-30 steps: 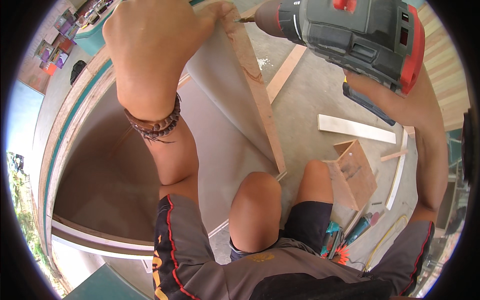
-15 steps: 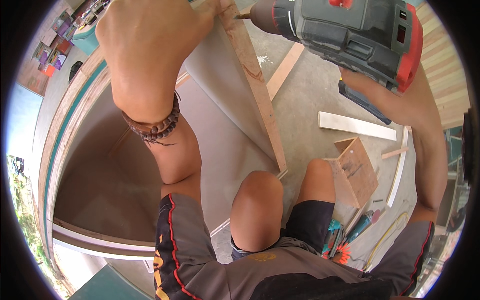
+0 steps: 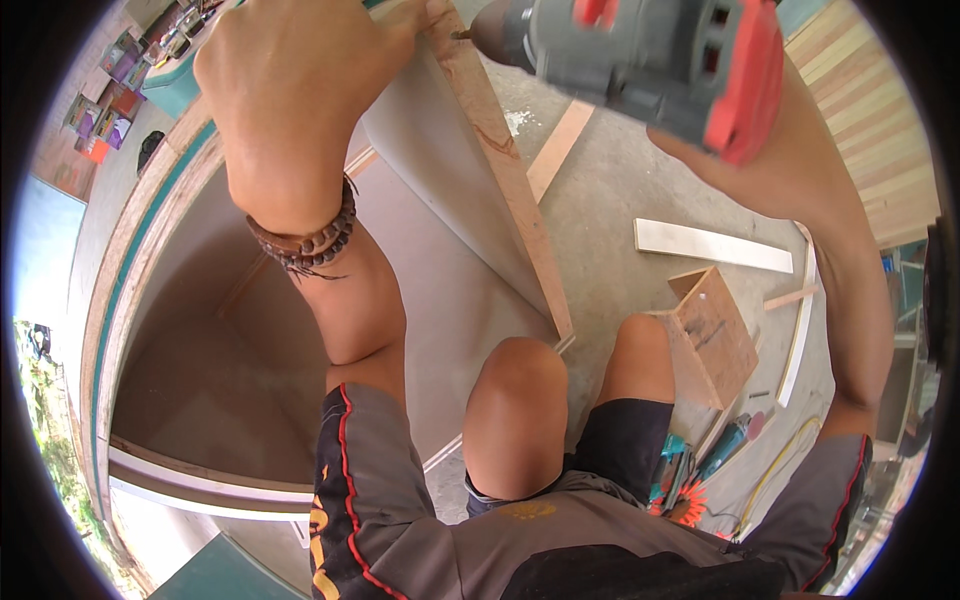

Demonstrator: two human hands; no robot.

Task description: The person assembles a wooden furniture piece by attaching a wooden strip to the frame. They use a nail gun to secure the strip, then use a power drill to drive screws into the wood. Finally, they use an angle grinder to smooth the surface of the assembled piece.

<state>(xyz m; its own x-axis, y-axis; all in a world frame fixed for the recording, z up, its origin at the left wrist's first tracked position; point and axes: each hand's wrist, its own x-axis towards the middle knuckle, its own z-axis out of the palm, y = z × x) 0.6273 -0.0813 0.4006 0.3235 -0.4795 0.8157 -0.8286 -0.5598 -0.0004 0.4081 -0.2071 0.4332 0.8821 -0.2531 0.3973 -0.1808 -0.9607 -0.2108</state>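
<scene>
A wooden strip (image 3: 510, 170) runs along the edge of a grey-lined cabinet (image 3: 430, 300). My left hand (image 3: 290, 110), with a beaded bracelet on its wrist, is closed at the strip's far end. Its thumb lies on the wood, and most fingertips are hidden. My right hand (image 3: 690, 165) grips a cordless drill (image 3: 630, 60) in black and red, slightly blurred; the drill's body hides most of the fingers. At the strip's face, close to my left thumb, is the drill bit (image 3: 462, 35).
On the concrete floor to the right lie a white board (image 3: 712, 246), a small wooden box (image 3: 712, 335) and a teal power tool (image 3: 725, 447). A loose batten (image 3: 560, 148) lies behind the strip. Pale planks (image 3: 860, 120) stand at the far right.
The drill has shifted left and slightly up, bringing its bit further into or against the strip. My right forearm followed it. My left hand has hardly moved.
</scene>
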